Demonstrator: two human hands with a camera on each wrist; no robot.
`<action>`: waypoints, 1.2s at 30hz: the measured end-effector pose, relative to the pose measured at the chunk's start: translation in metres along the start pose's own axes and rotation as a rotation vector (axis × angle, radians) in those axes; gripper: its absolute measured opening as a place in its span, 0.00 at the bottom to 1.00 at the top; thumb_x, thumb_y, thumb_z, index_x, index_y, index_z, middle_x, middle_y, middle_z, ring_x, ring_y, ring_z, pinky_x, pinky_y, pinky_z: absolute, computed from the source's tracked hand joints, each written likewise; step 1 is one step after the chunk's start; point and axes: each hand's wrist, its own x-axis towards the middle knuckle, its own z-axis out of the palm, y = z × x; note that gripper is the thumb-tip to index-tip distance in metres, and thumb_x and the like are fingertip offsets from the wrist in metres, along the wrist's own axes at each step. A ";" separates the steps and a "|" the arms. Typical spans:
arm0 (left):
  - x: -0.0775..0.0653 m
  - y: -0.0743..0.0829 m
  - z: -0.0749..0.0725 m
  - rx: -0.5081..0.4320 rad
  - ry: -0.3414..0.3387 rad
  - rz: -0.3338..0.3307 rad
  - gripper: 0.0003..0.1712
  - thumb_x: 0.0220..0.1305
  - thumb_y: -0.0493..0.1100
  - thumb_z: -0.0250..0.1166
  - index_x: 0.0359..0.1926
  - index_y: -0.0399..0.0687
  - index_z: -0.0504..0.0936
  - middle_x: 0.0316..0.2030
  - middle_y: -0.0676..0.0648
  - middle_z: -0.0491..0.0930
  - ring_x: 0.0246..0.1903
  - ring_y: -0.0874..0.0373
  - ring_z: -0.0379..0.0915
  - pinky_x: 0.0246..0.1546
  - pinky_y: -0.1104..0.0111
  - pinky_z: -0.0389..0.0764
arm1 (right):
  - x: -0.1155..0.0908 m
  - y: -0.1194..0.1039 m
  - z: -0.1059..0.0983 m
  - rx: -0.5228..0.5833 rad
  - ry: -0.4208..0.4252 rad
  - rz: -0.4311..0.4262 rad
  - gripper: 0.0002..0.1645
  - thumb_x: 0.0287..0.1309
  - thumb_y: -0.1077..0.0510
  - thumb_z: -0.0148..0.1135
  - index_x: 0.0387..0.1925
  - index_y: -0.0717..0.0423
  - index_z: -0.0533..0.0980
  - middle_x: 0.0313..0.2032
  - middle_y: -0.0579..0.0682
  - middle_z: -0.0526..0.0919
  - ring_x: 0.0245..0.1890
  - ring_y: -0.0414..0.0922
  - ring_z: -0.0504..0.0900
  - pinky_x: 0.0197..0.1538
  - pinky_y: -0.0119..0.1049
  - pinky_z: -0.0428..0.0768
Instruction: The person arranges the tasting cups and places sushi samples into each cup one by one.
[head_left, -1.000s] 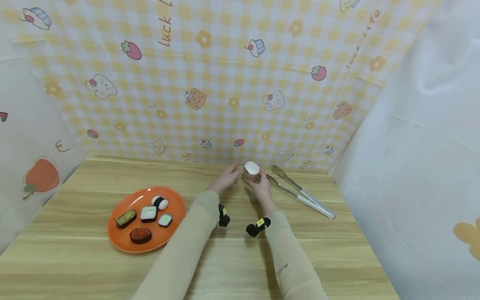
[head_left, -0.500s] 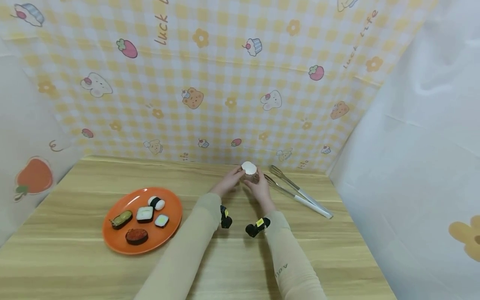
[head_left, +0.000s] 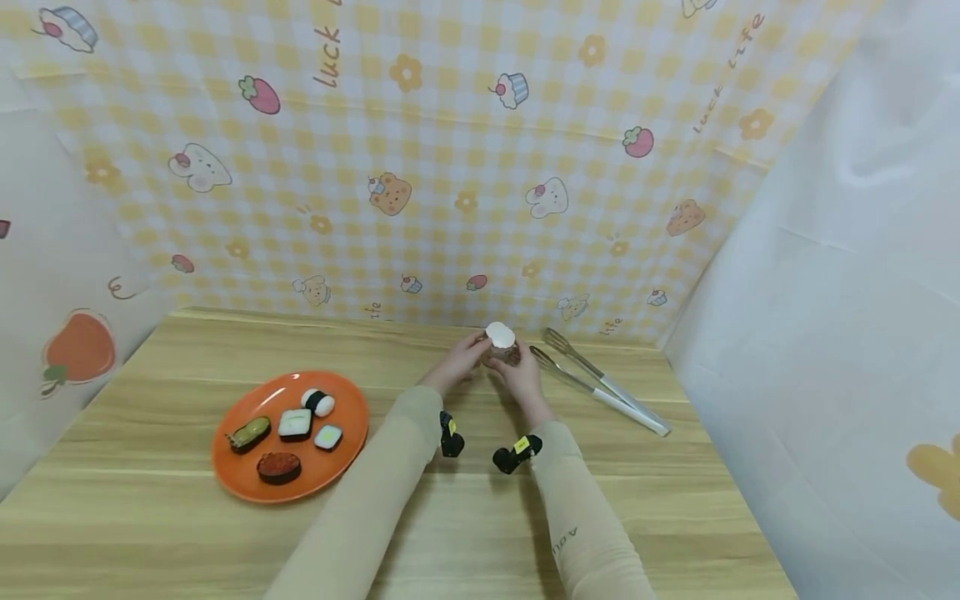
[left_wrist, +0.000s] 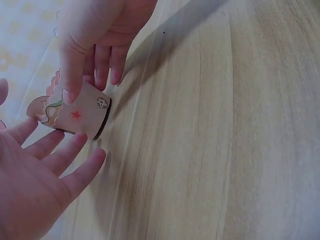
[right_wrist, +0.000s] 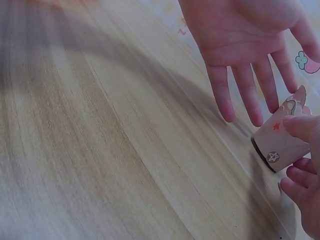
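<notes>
A small paper cup (head_left: 500, 335) with a scalloped rim and white inside stands upright near the back of the wooden table. Cartoon prints and a red star show on its wall in the wrist views. My right hand (head_left: 521, 383) holds the cup, its thumb (left_wrist: 70, 82) pressed on the near wall and its other fingers beyond it. From the other side my left hand (head_left: 459, 362) reaches to the cup, fingers (right_wrist: 243, 92) straight and spread. Its index fingertip is right at the rim, and its palm (left_wrist: 30, 195) shows.
Metal tongs (head_left: 630, 410) with white handles lie on the table (head_left: 697, 517) just right of the cup. An orange plate (head_left: 322, 471) with several toy-like sushi pieces sits at the left. Behind the cup rises a yellow checked cloth (head_left: 450, 250).
My left hand has moved right, from just beside the cup to its rim. The right hand keeps hold of the cup, which has barely shifted. Tongs and plate have stayed put.
</notes>
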 end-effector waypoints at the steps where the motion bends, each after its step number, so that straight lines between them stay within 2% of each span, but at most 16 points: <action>1: -0.001 0.000 0.000 -0.004 0.007 0.000 0.32 0.75 0.55 0.46 0.73 0.51 0.56 0.69 0.42 0.59 0.62 0.36 0.60 0.57 0.44 0.67 | 0.000 0.000 0.000 0.000 0.001 -0.001 0.42 0.57 0.60 0.68 0.69 0.63 0.59 0.61 0.64 0.69 0.62 0.57 0.68 0.62 0.46 0.69; 9: -0.004 -0.002 0.000 -0.029 0.032 0.047 0.30 0.74 0.52 0.49 0.72 0.48 0.60 0.67 0.42 0.63 0.63 0.42 0.60 0.56 0.42 0.68 | -0.004 -0.003 0.001 0.042 0.017 -0.021 0.41 0.55 0.62 0.69 0.67 0.64 0.61 0.60 0.63 0.68 0.61 0.58 0.68 0.61 0.45 0.69; 13: -0.006 -0.004 0.001 -0.029 0.049 0.075 0.31 0.73 0.54 0.50 0.71 0.48 0.61 0.66 0.42 0.64 0.62 0.43 0.63 0.56 0.44 0.68 | -0.007 -0.004 0.002 0.059 0.044 -0.015 0.43 0.53 0.62 0.71 0.68 0.63 0.60 0.61 0.62 0.67 0.61 0.57 0.67 0.61 0.45 0.70; 20: -0.013 0.001 0.005 -0.043 0.062 0.087 0.32 0.72 0.55 0.52 0.72 0.49 0.61 0.66 0.44 0.64 0.61 0.44 0.64 0.56 0.45 0.69 | -0.008 -0.008 0.002 0.088 0.106 -0.040 0.45 0.52 0.65 0.70 0.68 0.65 0.58 0.59 0.62 0.66 0.57 0.56 0.69 0.59 0.42 0.72; 26: -0.017 0.003 0.006 -0.004 0.066 0.132 0.31 0.72 0.54 0.52 0.71 0.49 0.62 0.65 0.43 0.65 0.61 0.45 0.63 0.52 0.43 0.72 | -0.008 -0.010 0.001 0.042 0.135 -0.078 0.44 0.52 0.61 0.72 0.67 0.66 0.61 0.59 0.61 0.67 0.54 0.55 0.71 0.57 0.43 0.73; 36: -0.026 0.008 0.005 -0.006 0.082 0.148 0.31 0.72 0.53 0.53 0.71 0.50 0.62 0.65 0.44 0.65 0.61 0.44 0.63 0.51 0.42 0.72 | -0.013 -0.015 -0.004 -0.017 0.131 -0.112 0.41 0.49 0.55 0.75 0.63 0.64 0.68 0.53 0.61 0.69 0.51 0.55 0.73 0.53 0.43 0.76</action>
